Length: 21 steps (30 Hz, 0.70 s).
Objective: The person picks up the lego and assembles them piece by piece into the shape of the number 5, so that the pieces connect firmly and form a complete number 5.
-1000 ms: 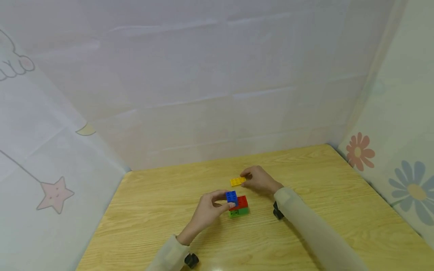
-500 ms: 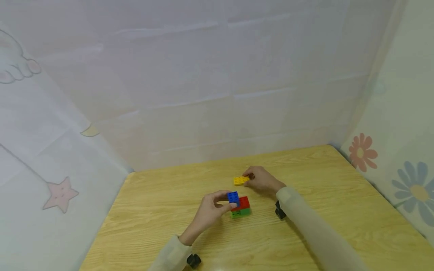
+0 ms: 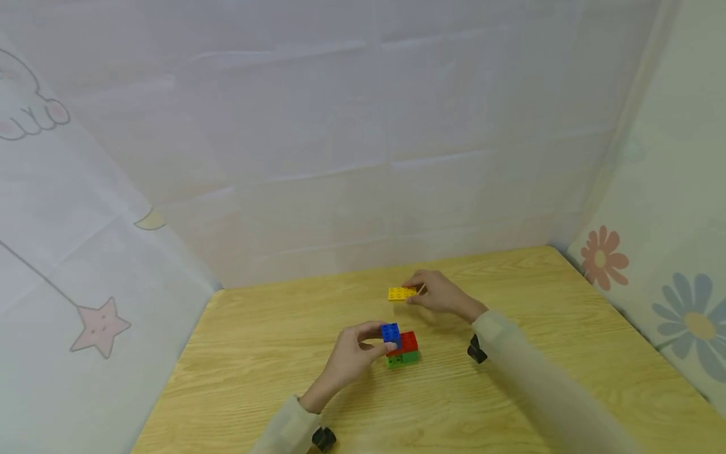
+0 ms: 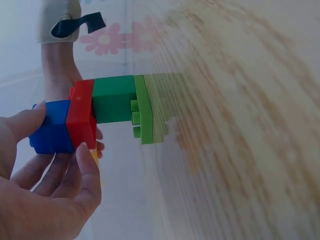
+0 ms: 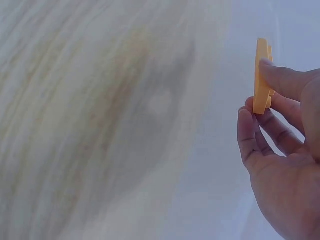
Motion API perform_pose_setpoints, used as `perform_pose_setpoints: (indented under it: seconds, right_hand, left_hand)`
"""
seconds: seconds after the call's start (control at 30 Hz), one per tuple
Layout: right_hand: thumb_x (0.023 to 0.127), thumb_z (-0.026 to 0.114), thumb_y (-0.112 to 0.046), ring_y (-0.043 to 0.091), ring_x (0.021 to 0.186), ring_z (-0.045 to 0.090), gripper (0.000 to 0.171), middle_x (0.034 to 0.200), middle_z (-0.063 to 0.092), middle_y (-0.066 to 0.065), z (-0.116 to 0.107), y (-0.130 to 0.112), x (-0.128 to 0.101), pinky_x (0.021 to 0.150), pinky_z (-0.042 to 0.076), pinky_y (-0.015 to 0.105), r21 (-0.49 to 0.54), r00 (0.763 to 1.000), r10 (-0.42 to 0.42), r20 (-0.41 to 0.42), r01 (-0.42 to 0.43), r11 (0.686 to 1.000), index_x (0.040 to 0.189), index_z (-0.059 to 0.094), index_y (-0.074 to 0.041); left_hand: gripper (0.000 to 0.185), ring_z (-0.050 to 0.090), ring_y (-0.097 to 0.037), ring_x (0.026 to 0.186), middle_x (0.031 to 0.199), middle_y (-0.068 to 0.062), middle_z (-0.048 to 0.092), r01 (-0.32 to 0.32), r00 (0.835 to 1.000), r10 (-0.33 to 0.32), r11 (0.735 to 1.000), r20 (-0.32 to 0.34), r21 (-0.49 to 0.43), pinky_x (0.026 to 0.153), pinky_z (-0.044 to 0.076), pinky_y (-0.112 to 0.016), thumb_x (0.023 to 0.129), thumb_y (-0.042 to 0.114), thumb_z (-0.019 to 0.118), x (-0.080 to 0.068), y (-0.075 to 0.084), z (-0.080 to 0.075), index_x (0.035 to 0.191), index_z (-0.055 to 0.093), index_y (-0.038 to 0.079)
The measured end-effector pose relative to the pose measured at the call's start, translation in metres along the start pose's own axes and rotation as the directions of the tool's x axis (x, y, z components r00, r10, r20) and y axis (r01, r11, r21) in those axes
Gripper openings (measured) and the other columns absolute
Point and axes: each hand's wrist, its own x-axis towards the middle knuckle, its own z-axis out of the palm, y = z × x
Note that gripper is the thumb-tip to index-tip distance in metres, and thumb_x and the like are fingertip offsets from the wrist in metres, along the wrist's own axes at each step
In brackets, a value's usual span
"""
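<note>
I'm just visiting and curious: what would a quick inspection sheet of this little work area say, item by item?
Surface: wooden table, light grain, bare around the bricks.
Job's things: a brick stack stands on the table, with a blue brick on a red brick on green ones; a flat yellow plate is lifted clear of the table.
Clutter: nothing seen.
Hands: left hand grips the stack at the blue brick; right hand pinches the yellow plate by one end.
Cables: nothing seen; a small black fitting sits at each wrist.
Surroundings: pale sheets hang on three sides, printed with a star on the left and flowers on the right.
</note>
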Motion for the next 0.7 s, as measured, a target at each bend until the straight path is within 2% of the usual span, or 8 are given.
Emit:
perform_pose_setpoints:
  seconds: [0.23, 0.47, 0.57, 0.7]
  right_hand:
    - [0.098, 0.076, -0.02, 0.015, 0.093, 0.066, 0.035, 0.11, 0.07, 0.006, -0.015, -0.018, -0.007, 0.088, 0.062, 0.036, -0.059, 0.996, -0.092, -0.012, 0.091, 0.994, 0.129, 0.074, -0.005]
    - [0.098, 0.076, -0.021, 0.01, 0.089, 0.064, 0.034, 0.103, 0.068, 0.008, -0.026, -0.034, -0.017, 0.086, 0.061, 0.029, -0.046, 0.988, -0.151, 0.01, 0.151, 0.987, 0.129, 0.075, -0.005]
    - [0.099, 0.075, -0.023, 0.01, 0.089, 0.065, 0.034, 0.103, 0.068, 0.009, -0.032, -0.041, -0.024, 0.086, 0.062, 0.03, -0.026, 0.983, -0.184, 0.02, 0.185, 0.982, 0.128, 0.075, -0.005]
    - [0.099, 0.076, -0.025, 0.008, 0.088, 0.065, 0.035, 0.098, 0.065, 0.001, -0.036, -0.048, -0.033, 0.085, 0.063, 0.034, -0.025, 0.976, -0.215, 0.027, 0.216, 0.976, 0.128, 0.076, -0.006]
  left_hand:
    - [0.042, 0.071, -0.024, 0.12, 0.128, -0.006, 0.076, -0.008, 1.0, 0.008, 1.0, -0.002, 0.017, 0.086, 0.061, -0.026, 0.096, 0.034, 0.078, 0.0, -0.003, -0.001, 0.134, 0.072, 0.017]
    - [0.043, 0.071, -0.024, 0.12, 0.128, -0.005, 0.076, -0.004, 1.0, 0.004, 1.0, -0.001, 0.008, 0.086, 0.06, -0.024, 0.096, 0.037, 0.078, -0.001, -0.001, -0.001, 0.134, 0.072, 0.019]
    - [0.043, 0.071, -0.024, 0.12, 0.127, -0.005, 0.076, -0.008, 1.0, 0.008, 1.0, 0.001, 0.001, 0.086, 0.06, -0.024, 0.096, 0.036, 0.079, -0.002, 0.0, -0.001, 0.134, 0.072, 0.019]
    - [0.042, 0.07, -0.024, 0.121, 0.128, -0.005, 0.076, -0.016, 1.0, 0.016, 1.0, 0.003, -0.003, 0.087, 0.061, -0.027, 0.096, 0.034, 0.078, -0.001, 0.0, -0.001, 0.134, 0.072, 0.018]
